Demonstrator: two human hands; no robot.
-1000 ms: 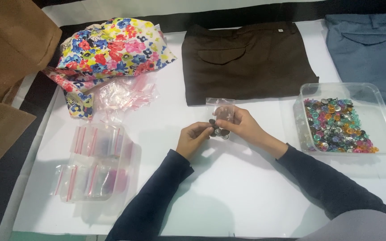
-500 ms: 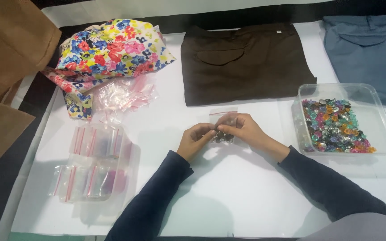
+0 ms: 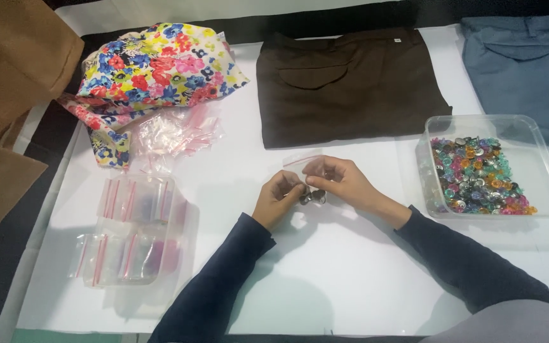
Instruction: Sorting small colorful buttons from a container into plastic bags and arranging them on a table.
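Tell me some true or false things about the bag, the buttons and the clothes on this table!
1. Both hands, the left hand and the right hand, hold a small clear bag. True.
2. The plastic tray of colourful buttons lies by the left hand. False: it lies on the right-hand side.
3. The brown trousers lie folded beyond the hands. True.
4. The flowery cloth lies inside the tray. False: it lies on the table, far left.
5. A pile of clear bags lies left of the hands. True.
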